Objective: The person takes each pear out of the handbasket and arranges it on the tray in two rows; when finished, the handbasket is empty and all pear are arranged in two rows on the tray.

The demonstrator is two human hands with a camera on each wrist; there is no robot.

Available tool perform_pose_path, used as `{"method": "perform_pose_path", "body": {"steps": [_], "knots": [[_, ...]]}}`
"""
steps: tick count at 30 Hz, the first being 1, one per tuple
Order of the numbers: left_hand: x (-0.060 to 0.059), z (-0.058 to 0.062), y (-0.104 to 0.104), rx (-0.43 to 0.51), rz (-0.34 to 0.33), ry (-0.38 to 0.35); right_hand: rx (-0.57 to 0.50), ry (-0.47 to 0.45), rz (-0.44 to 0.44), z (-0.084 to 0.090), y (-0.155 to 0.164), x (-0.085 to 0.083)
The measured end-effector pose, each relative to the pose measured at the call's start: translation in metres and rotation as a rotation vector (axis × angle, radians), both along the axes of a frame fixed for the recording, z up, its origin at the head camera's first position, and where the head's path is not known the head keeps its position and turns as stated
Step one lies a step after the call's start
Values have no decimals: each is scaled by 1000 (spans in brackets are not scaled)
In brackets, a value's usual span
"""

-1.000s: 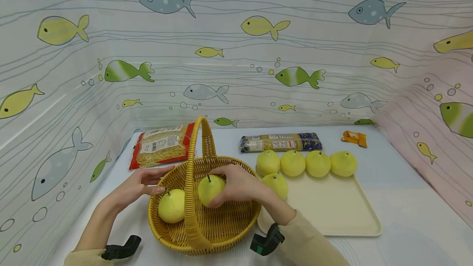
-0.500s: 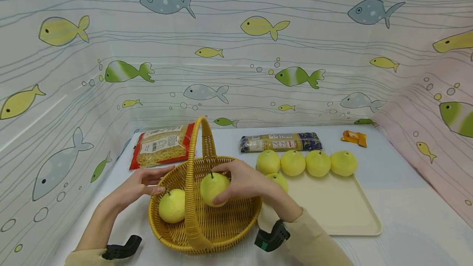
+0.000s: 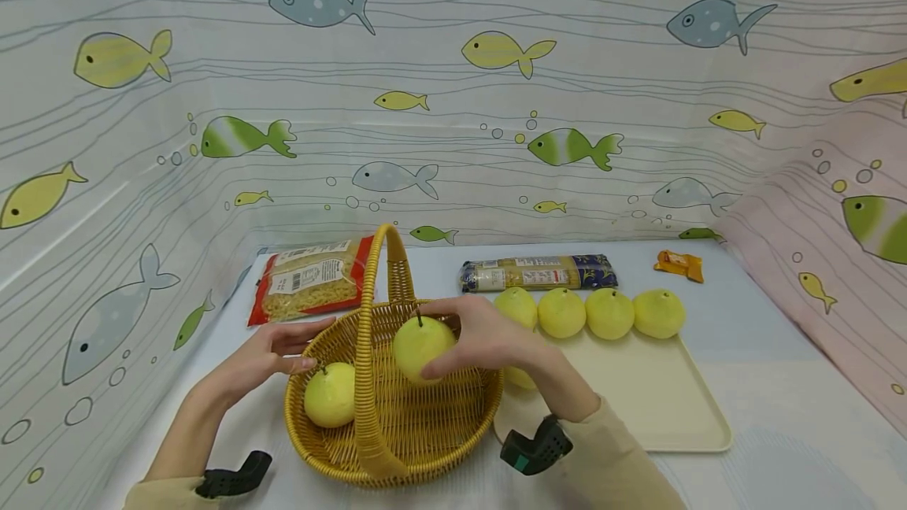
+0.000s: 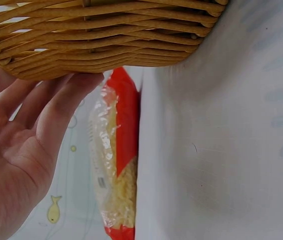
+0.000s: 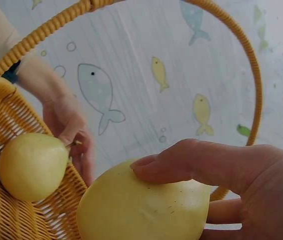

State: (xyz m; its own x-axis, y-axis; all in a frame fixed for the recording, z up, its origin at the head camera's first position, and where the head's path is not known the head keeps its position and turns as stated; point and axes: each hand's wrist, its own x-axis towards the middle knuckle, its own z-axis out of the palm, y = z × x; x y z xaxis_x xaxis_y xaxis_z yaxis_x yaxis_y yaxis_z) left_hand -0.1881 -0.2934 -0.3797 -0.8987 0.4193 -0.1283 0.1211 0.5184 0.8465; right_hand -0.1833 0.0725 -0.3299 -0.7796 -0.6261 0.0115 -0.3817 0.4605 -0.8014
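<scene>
A yellow pear [image 3: 423,349] with a dark stem is in my right hand [image 3: 482,337], thumb on one side and fingers on the other. It hangs over the right half of a wicker basket [image 3: 432,455] with a tall handle. Another pear [image 3: 330,395] lies inside, left of the handle. At the basket's left rim, my left hand [image 3: 272,352] holds on, thumb over the rim and fingers along the outside. The left wrist view shows those fingertips [image 4: 94,79] against the woven wall. Close up, the held pear [image 5: 146,205] fills the lower middle of the right wrist view.
Right of the basket is a cream tray [image 3: 638,408]. Several pears [image 3: 611,313] line its back edge, and another [image 3: 520,378] is partly behind my right hand. Behind stand a red-edged pasta bag [image 3: 312,278], a spaghetti pack [image 3: 538,272] and a small orange packet [image 3: 680,264].
My right hand has raised the pear and carried it rightward inside the basket, away from the handle. My left hand and the basket have barely moved.
</scene>
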Motion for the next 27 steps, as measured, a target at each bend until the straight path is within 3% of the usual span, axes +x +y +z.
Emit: {"method": "perform_pose_path", "body": {"steps": [27], "knots": [[0, 0, -1, 9, -8, -2, -172, -34, -39, 25, 52, -5]]}}
